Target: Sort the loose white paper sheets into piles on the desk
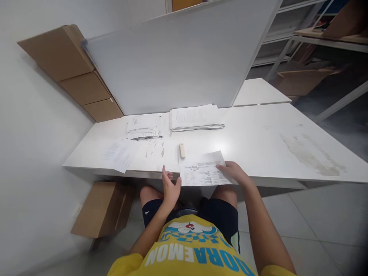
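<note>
A printed sheet of paper (201, 174) lies at the table's front edge, its lower side reaching over that edge. My right hand (234, 172) grips its right side, thumb and fingertips at the paper. My left hand (171, 188) is at the sheet's left edge with fingers apart and the thumb close to the paper; whether it touches cannot be made out. Just behind the sheet is a small cream-coloured oblong block (182, 150). Farther back rests a stack of printed papers (195, 117).
Loose sheets (122, 155) and a marked paper pile (143, 128) occupy the left of the white table (253, 142). A tall white panel (178, 65) stands along the back. Cardboard boxes (69, 61) are stacked at the left wall; another box (100, 209) sits below.
</note>
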A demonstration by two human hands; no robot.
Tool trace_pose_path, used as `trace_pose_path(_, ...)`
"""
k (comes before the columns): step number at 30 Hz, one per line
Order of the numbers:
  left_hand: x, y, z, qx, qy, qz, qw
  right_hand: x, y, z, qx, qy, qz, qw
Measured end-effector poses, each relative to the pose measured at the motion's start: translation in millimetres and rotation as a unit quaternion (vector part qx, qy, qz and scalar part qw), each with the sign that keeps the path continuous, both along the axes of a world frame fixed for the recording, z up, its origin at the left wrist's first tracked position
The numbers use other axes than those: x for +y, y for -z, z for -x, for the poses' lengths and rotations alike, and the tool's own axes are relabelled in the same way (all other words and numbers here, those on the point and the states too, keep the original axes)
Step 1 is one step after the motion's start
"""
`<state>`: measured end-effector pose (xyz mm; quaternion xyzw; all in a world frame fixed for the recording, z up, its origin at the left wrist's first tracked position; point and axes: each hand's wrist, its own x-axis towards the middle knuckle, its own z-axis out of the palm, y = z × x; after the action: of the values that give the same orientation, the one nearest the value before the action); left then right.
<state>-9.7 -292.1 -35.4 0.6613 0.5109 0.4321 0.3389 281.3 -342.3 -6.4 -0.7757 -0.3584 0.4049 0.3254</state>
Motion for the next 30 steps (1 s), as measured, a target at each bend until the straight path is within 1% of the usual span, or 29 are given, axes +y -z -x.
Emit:
trace_pose_path(1, 7.9, -8.0, -1.8, 0.028, 0.016, -0.040, 0.999, 0.2, 0.4, -1.6, 0.016, 0.006, 0.003, 1.000)
trace_pose_path(3, 29.6, -23.2, -7.7, 0.094, 0.088, -0.103, 0.986, 0.8, 1.3, -2.8, 0.043, 0.013, 0.005, 0.999)
trace_pose_path(4, 42.3, -29.1, -11.6, 0.133, 0.139, -0.128, 0.973, 1.1, 1.5, -2.9, 0.051, 0.016, 0.005, 0.999)
trace_pose_path(6, 67.4, -35.8, -20.7, 0.210, 0.239, -0.159, 0.935, 1.2, 1.3, -2.6, 0.056, 0.027, 0.000, 0.998)
trace_pose_path(8, 87.1, -35.9, -30.9, 0.271, 0.293, -0.165, 0.902, 1.0, -0.2, -2.4, 0.062, 0.042, -0.013, 0.997)
trace_pose_path(10, 97.5, -31.4, -41.1, 0.312, 0.306, -0.158, 0.886, 1.3, -2.5, -2.9, 0.071, 0.049, -0.027, 0.996)
trace_pose_path(12, 98.7, -25.1, -50.1, 0.331, 0.303, -0.149, 0.881, 2.8, -4.0, -4.6, 0.065, 0.045, -0.025, 0.997)
trace_pose_path(16, 87.3, -18.2, -61.5, 0.313, 0.280, -0.132, 0.898, 5.1, 1.7, -7.8, 0.033, 0.034, -0.004, 0.999)
trace_pose_path(19, 87.8, -22.5, -64.0, 0.278, 0.297, -0.129, 0.904, 0.7, 7.8, -14.1, -0.019, 0.028, -0.024, 0.999)
trace_pose_path(21, 94.2, -27.7, -64.1, 0.269, 0.316, -0.129, 0.901, -3.4, 6.9, -28.4, -0.056, 0.027, -0.042, 0.997)
trace_pose_path(22, 97.9, -29.9, -64.1, 0.268, 0.326, -0.131, 0.897, -4.4, 4.5, -39.1, -0.068, 0.040, -0.051, 0.996)
trace_pose_path(24, 104.2, -32.0, -64.3, 0.261, 0.341, -0.136, 0.893, -1.1, -3.7, -64.6, -0.076, 0.101, -0.081, 0.989)
trace_pose_path(26, 108.7, -30.6, -64.3, 0.256, 0.343, -0.124, 0.895, 13.6, -15.1, -89.8, -0.076, 0.174, -0.132, 0.973)
trace_pose_path(27, 110.4, -29.1, -64.1, 0.256, 0.342, -0.111, 0.897, 26.6, -21.1, -100.1, -0.078, 0.195, -0.157, 0.965)
trace_pose_path(28, 112.1, -27.3, -63.8, 0.259, 0.342, -0.098, 0.898, 43.7, -26.9, -108.4, -0.088, 0.199, -0.175, 0.960)
trace_pose_path(30, 115.8, -23.9, -63.0, 0.260, 0.346, -0.077, 0.898, 88.7, -36.2, -118.3, -0.121, 0.161, -0.182, 0.962)
